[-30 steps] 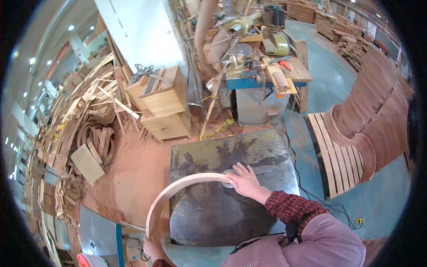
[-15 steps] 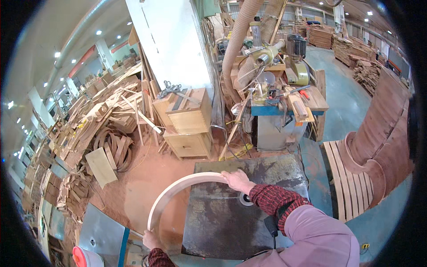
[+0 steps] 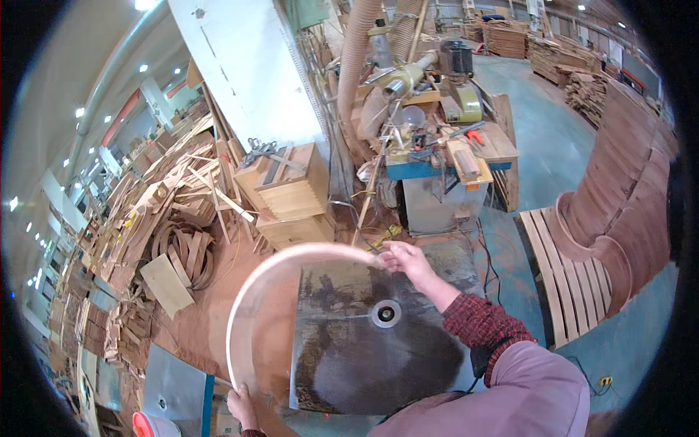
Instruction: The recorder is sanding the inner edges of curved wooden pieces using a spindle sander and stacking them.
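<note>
Red-cuffed right hand [image 3: 409, 264] pinching one end of the curved wood strip [image 3: 313, 253] over the table's [image 3: 386, 364] far part; left hand [image 3: 242, 408] clasping it left of the table; strip bowing past that table's left edge, dusty floor [image 3: 212, 328] spreading beyond!

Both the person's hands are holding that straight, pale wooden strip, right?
Not straight: the head view shows the pale, curved wooden strip forming an arc. The left hand and right hand are indeed both holding it.
</note>
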Available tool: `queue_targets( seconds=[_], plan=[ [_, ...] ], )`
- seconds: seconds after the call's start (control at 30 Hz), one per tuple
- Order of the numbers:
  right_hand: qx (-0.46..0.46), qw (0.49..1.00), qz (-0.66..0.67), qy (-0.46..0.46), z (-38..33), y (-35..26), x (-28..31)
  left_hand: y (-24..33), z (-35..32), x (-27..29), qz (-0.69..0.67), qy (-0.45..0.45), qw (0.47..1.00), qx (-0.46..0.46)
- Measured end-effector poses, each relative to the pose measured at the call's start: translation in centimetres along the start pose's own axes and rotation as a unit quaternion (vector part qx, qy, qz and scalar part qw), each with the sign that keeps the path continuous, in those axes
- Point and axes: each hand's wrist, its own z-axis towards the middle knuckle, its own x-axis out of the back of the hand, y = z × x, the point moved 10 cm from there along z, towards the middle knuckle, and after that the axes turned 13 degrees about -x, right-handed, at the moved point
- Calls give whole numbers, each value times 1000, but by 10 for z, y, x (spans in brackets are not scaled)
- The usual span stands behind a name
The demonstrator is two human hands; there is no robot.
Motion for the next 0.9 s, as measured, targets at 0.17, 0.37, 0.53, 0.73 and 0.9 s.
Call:
queue_targets(
  seconds=[0.17,0.37,0.53,0.73,0.9],
  plan=[
    [-91,988,-86,-91,-70,80,-59,113,0,-31,-253,-39,964,-77],
    [-189,962,-42,-194,-129,111,-122,266,-64,-80,-503,-193,843,-6],
    [-113,972,127,-163,-130,79,-74,408,-133,-101,-645,-259,719,-14],
    [-240,934,170,-202,-182,86,-2,471,-197,-118,-627,-292,721,-26],
    [-207,950,189,-140,-210,72,87,536,-246,-120,-425,-425,781,-166]
  ],
)
